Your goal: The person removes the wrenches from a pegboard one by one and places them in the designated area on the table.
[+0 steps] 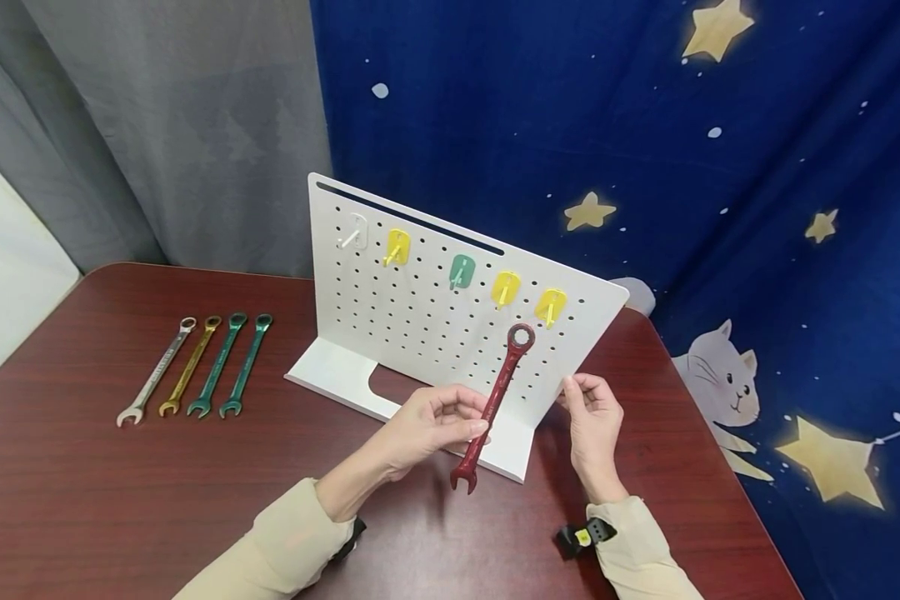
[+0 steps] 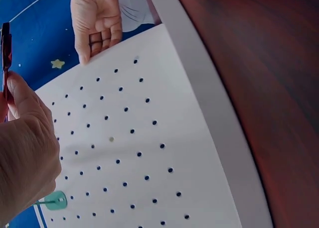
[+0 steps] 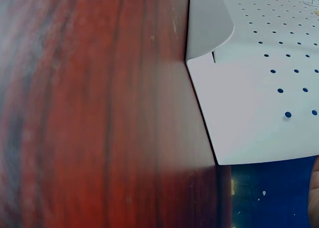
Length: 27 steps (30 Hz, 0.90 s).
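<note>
My left hand [image 1: 437,423] pinches a red combination wrench [image 1: 501,385] by the lower part of its shaft. The wrench tilts in front of the white pegboard [image 1: 420,333], ring end up and open jaw end down. In the left wrist view the red wrench [image 2: 6,54] shows only edge-on. At the pegboard's right edge, my right hand [image 1: 594,421] holds the board between thumb and curled fingers. Five hooks are out of reach of neither hand's side: a green hook [image 1: 461,272] sits mid-board, with a yellow hook [image 1: 551,308] nearest the ring end.
Left of the board, a silver wrench [image 1: 157,371], a gold wrench [image 1: 191,367] and two green wrenches [image 1: 223,367] lie side by side on the dark red table [image 1: 270,475]. A white hook [image 1: 354,233] is at the board's upper left. Curtains [image 1: 480,100] hang behind.
</note>
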{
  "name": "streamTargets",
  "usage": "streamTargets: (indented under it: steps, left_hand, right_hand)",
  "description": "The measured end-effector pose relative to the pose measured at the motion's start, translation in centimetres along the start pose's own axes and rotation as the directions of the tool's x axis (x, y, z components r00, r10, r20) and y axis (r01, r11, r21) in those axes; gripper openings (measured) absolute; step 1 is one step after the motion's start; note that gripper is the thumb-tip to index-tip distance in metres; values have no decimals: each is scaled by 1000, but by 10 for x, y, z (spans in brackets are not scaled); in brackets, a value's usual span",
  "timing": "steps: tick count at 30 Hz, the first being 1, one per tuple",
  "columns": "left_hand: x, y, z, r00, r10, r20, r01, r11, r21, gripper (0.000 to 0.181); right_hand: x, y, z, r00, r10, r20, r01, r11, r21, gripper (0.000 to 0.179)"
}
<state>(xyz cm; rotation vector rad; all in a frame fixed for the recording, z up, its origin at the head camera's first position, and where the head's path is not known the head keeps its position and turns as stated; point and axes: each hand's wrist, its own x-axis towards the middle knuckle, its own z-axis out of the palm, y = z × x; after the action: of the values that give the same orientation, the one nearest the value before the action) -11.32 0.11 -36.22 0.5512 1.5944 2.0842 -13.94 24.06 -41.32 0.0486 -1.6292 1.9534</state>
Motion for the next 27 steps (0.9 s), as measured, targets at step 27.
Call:
streamTargets:
  steps: [27]
  left_hand:
    - [-40, -8, -50, 993, -67, -97, 75, 994, 82, 29]
  right_hand:
    - [0, -1, 0, 1000, 10, 2, -10, 1000, -1, 10]
